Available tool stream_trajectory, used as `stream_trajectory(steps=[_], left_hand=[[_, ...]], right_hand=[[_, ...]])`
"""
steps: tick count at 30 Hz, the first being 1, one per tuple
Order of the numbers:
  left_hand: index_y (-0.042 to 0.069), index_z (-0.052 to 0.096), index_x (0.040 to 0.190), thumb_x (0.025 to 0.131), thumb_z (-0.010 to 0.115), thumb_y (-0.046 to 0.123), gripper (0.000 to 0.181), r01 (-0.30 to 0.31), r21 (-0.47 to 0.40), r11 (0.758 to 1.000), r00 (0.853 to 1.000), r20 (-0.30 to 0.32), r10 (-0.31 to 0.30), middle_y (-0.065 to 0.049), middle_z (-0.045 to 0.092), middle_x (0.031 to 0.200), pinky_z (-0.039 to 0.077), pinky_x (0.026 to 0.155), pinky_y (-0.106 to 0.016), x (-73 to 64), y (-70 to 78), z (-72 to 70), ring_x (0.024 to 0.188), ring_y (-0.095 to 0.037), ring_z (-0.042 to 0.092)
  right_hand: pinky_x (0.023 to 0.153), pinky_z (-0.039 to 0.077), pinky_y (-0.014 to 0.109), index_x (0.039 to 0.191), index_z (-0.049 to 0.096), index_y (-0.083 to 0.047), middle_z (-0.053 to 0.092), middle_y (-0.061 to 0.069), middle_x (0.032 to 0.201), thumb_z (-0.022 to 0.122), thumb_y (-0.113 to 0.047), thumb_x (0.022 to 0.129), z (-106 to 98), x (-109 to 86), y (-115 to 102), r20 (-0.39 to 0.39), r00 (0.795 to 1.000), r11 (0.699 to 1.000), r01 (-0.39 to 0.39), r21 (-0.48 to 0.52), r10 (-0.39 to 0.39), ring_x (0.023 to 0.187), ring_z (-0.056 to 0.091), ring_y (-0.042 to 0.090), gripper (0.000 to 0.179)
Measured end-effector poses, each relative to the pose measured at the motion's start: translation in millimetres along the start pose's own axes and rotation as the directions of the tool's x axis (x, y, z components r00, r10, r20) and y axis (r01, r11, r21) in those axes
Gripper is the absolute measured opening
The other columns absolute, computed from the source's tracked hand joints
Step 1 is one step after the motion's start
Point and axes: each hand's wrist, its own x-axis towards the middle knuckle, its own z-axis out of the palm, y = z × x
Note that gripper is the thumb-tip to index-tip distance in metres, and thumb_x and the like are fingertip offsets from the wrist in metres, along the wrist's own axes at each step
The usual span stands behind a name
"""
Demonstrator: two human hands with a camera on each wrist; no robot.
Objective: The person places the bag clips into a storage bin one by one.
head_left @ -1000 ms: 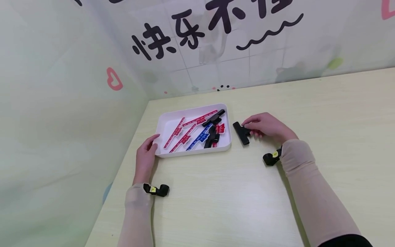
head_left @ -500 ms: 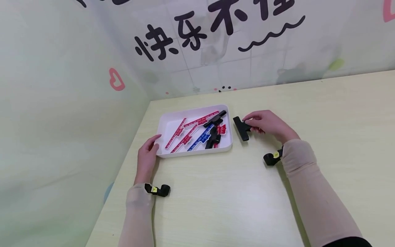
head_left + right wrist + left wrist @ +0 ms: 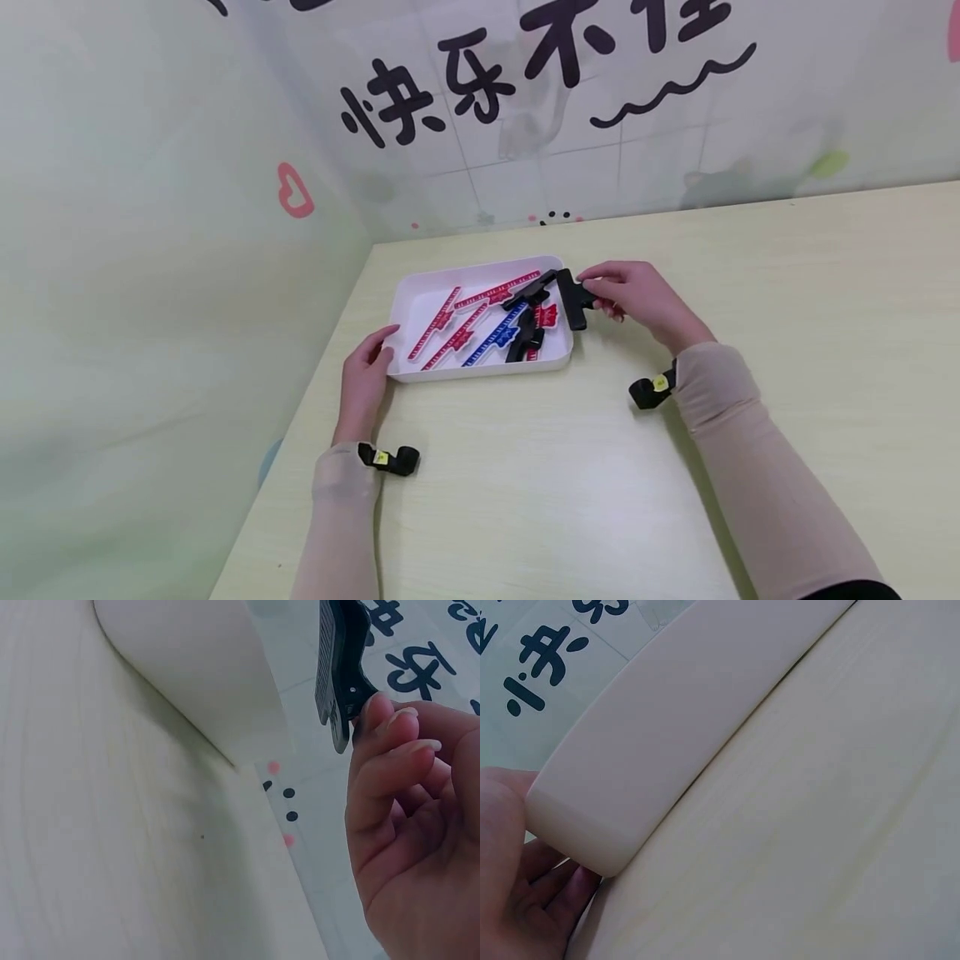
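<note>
Between thumb and fingers, my right hand (image 3: 643,298) pinches a black T-shaped clip (image 3: 572,300) by its short handle. The clip's long bar is over or against the right rim of the white tray (image 3: 480,374); which of these I cannot tell. Seen from the right wrist, the clip (image 3: 343,675) is raised above the table. My left hand (image 3: 365,379) grips the tray's near left corner, its fingers around the wall in the left wrist view. Inside the tray lie several red-and-clear clips (image 3: 459,337), a blue one (image 3: 497,335) and two black clips (image 3: 525,335).
The tray stands on a pale wooden table (image 3: 525,483), near its left edge. Behind it hangs a printed backdrop (image 3: 525,158) with black characters, and another pale sheet (image 3: 150,292) covers the left side. Each wrist wears a black camera.
My right hand has carried the black clip leftward and slightly away from me, from beside the tray to its right rim. The left hand keeps its hold on the tray corner.
</note>
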Motion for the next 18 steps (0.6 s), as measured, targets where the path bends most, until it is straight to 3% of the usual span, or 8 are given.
stream_trajectory(steps=[6,18], left_hand=[[0.031,0.060,0.121,0.093,0.047,0.017,0.033,-0.008,-0.003,1.000,1.000,0.005,0.008,0.008,0.045,0.138,0.032,0.108,-0.032,0.3,-0.7,1.3,0.130,-0.010,0.036],[0.031,0.060,0.120,0.093,0.048,0.017,0.033,-0.004,0.001,1.000,1.000,0.006,0.004,0.009,0.045,0.138,0.032,0.107,-0.033,1.6,-0.9,1.6,0.129,-0.010,0.037]], right_hand=[[0.053,0.042,0.024,0.116,0.061,-0.013,0.054,0.006,0.075,0.054,-0.025,0.093,10.8,0.9,-7.2,-0.005,1.000,0.996,0.006,0.092,-0.005,0.061,0.047,0.015,0.027],[0.058,0.049,0.026,0.109,0.062,-0.015,0.062,0.010,0.086,0.056,-0.026,0.091,51.1,3.5,-18.7,0.028,1.000,0.999,-0.005,0.049,0.003,0.071,0.055,0.018,0.022]])
